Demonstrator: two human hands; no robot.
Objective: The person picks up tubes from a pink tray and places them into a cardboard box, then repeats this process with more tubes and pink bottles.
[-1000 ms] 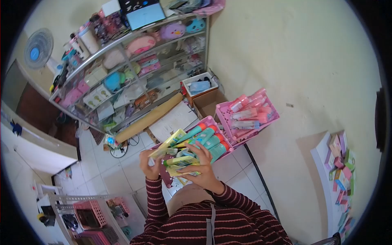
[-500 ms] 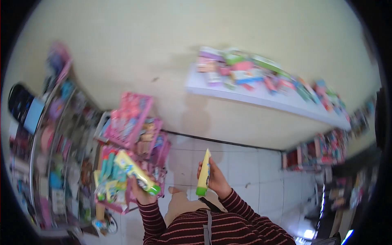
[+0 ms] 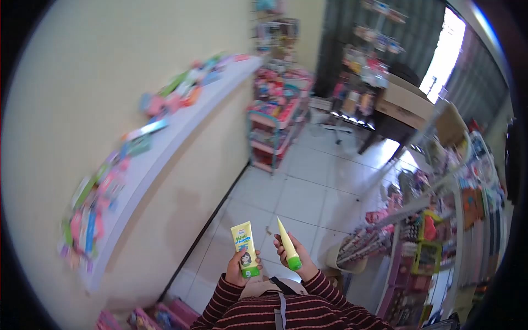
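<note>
Left hand: the left hand is being closed around the lower end of a yellow tube, just above its green cap; the tube is being held upright, printed face toward the camera, a cartoon figure and lettering showing on it.
Right hand: the right hand is being wrapped about a second yellow tube, which is being held tilted, its crimped end pointing up and to the left, its green cap down in the fingers.
Grip, both: each grip is being kept shut on its own tube; no other thing is being held.
Where the tubes are: both are being carried in front of the chest, near each other but apart, above the tiled floor of a shop aisle.
Surroundings: a long white wall shelf loaded with small coloured packs is being passed on the left; a pink and teal rack is standing farther down the aisle; wire display stands with hanging goods are being seen on the right.
Step in hand: judging from the pose, the two tubes are being carried through the shop, not placed.
Next move: it is being judged that a free spot among like goods is being called for, with one tube set down at a time so the other is being kept secure.
</note>
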